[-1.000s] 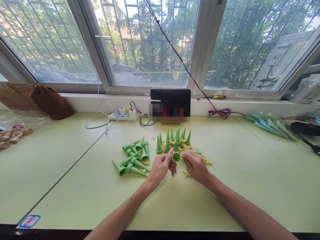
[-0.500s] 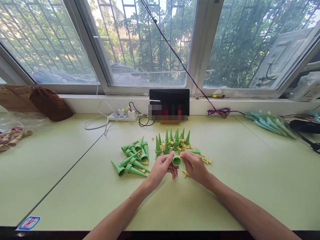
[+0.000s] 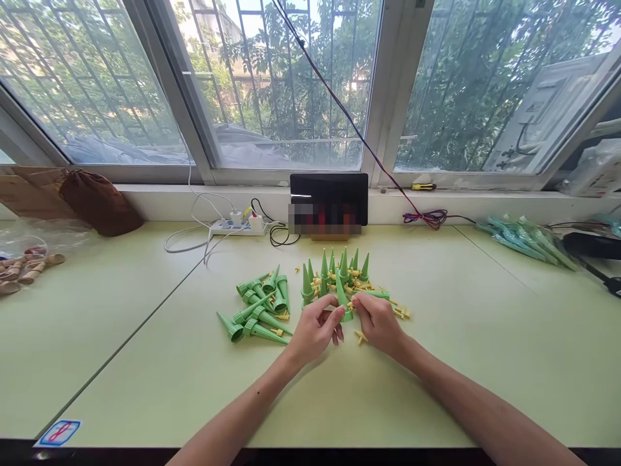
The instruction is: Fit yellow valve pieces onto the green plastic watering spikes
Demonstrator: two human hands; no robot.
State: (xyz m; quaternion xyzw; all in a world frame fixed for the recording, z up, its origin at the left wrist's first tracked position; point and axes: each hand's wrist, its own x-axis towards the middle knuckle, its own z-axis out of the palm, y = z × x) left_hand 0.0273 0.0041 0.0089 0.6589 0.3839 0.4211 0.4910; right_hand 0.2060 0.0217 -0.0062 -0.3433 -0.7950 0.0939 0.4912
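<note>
Between the fingers of my left hand (image 3: 316, 327) is a green plastic spike (image 3: 341, 294), its tip pointing up and its wide ringed end low. My right hand (image 3: 381, 323) pinches a small yellow plastic valve (image 3: 352, 304) against the spike's right side; fingers partly cover it. Behind both hands, several green spikes (image 3: 363, 266) stand upright with yellow valves fitted at their sides. Left of my left hand lies a loose heap of green spikes (image 3: 262, 304), with a few yellow pieces among them. One yellow valve (image 3: 359, 337) lies below my right hand.
A dark screen (image 3: 328, 200) on a wooden stand leans at the back, beside a power strip (image 3: 237, 226) with cables. More yellow valves (image 3: 402, 312) lie to the right. Bagged bluish-green items (image 3: 526, 239) lie far right; a brown pouch (image 3: 99, 202) and wooden pieces (image 3: 29, 268) are at left.
My left hand has turned the green spike from its open end facing me to tip-up. The right hand stays close beside it, still pinching the yellow valve.
</note>
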